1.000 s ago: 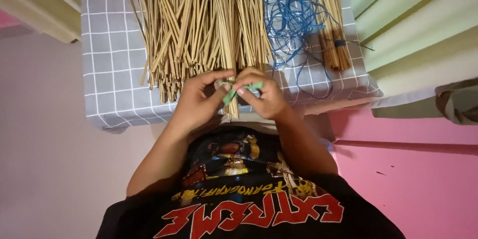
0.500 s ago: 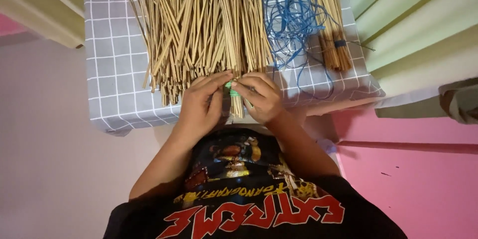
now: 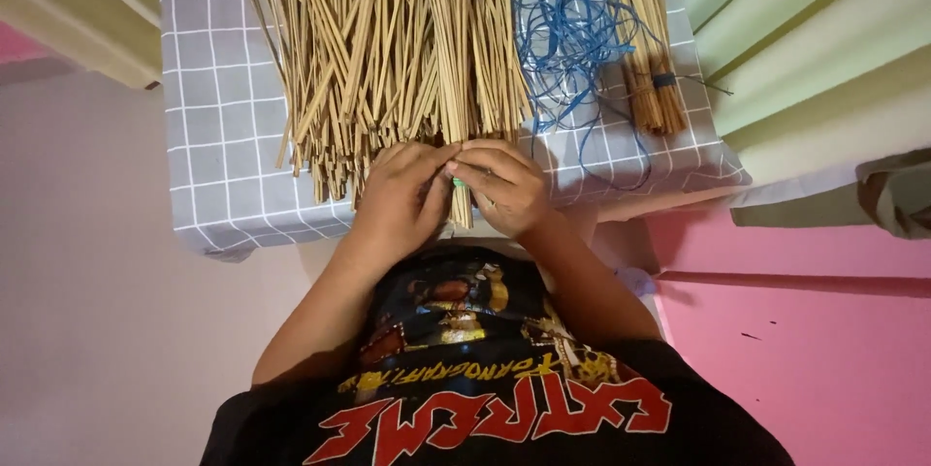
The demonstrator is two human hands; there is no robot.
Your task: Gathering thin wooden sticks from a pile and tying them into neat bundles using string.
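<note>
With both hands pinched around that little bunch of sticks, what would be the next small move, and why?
Probably pull the green strip snug around the small bundle of sticks. The left hand and right hand meet fingertip to fingertip right at the strip, which is almost hidden between them, and the bundle's cut ends hang just past the checked cloth, so the tie looks unfinished.

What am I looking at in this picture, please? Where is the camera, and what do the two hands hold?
The camera sits on a person's head and looks down past a black printed shirt. The left hand and the right hand meet around a small bunch of thin tan sticks, pinching a bit of green tie there. In front lies a grey checked cloth bearing a big pile of the same sticks, a tangle of blue string and one finished bundle, already tied.
</note>
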